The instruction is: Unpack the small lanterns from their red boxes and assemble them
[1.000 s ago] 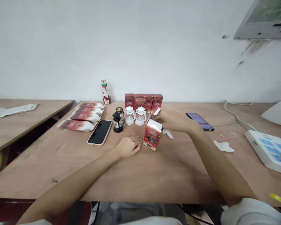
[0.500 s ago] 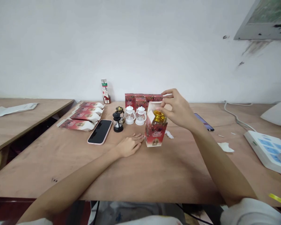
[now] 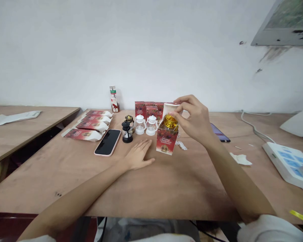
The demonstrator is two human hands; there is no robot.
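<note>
A small red printed box (image 3: 166, 143) stands upright in front of me with its top flap raised. Inside it, a gold mini lantern (image 3: 171, 121) shows only its upper part above the rim. The thumb and fingers of my right hand (image 3: 192, 117) pinch the lantern's top from the right, close to the raised flap; their exact grip is partly hidden. Flat on the table, left of the box, lies my left hand (image 3: 139, 156) with its fingers spread, holding nothing. Beyond it stand two white mini lanterns (image 3: 139, 126), a black one (image 3: 127, 132) and a dark bronze-gold one (image 3: 129, 119).
Closed red boxes (image 3: 139, 108) stand at the back. On the left are flattened red boxes (image 3: 83, 134), a pink-edged phone (image 3: 108, 143) and a small bottle (image 3: 114, 101). Another phone (image 3: 219, 132), paper scraps (image 3: 241, 159) and a white device (image 3: 290, 164) lie to the right.
The flap stands higher and the lantern's gold top shows more clearly. The box has turned and shifted slightly. My left hand has drawn away from the box, its fingers spread wider.
</note>
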